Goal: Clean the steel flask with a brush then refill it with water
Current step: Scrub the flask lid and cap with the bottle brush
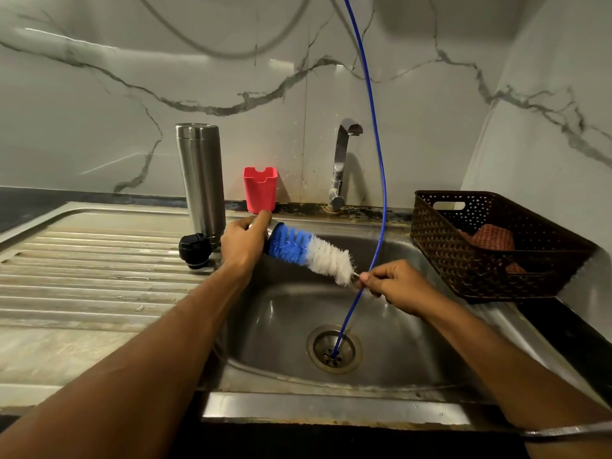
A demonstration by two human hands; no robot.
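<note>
The tall steel flask (201, 180) stands upright on the draining board, and its black cap (195, 250) lies at its foot. Over the sink, my left hand (243, 241) grips a small steel cup-like piece (272, 225), mostly hidden by my fingers. The blue end of a blue-and-white bottle brush (309, 253) sits at that piece's mouth. My right hand (395, 286) pinches the brush's thin handle just past the white bristles. The brush slopes down to the right.
A thin blue hose (381, 180) hangs from above, passes my right fingers and ends in the drain (333, 351) of the steel sink (331, 412). The tap (341, 164), a red holder (260, 188) and a brown basket (490, 246) line the back and right.
</note>
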